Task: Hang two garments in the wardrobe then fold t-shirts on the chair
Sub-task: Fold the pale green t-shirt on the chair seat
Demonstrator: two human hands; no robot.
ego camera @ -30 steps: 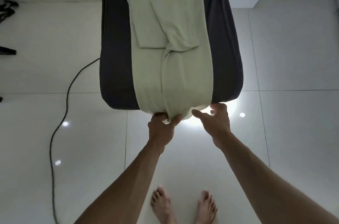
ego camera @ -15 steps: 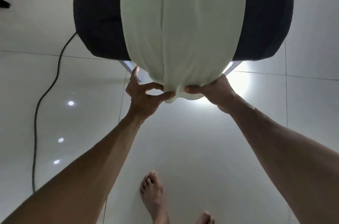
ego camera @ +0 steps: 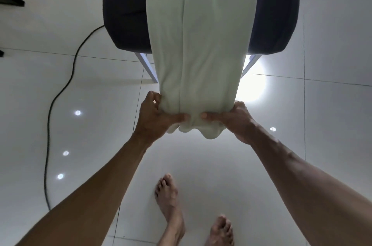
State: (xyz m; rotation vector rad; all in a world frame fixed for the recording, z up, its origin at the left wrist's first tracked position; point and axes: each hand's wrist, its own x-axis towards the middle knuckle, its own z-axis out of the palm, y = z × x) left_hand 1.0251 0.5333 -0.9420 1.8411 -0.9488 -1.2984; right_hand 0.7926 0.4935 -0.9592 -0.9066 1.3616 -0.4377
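A white tiled floor (ego camera: 332,104) is seen beneath a dark chair (ego camera: 124,14). A pale green t-shirt (ego camera: 201,44), folded lengthwise, is laid along the seat and drawn out past its front edge. Its hem is pinched in the closed grip of the left hand (ego camera: 155,119) and of the right hand (ego camera: 235,120), thumbs on top. A black cable (ego camera: 60,92) is trailed across the floor at the left.
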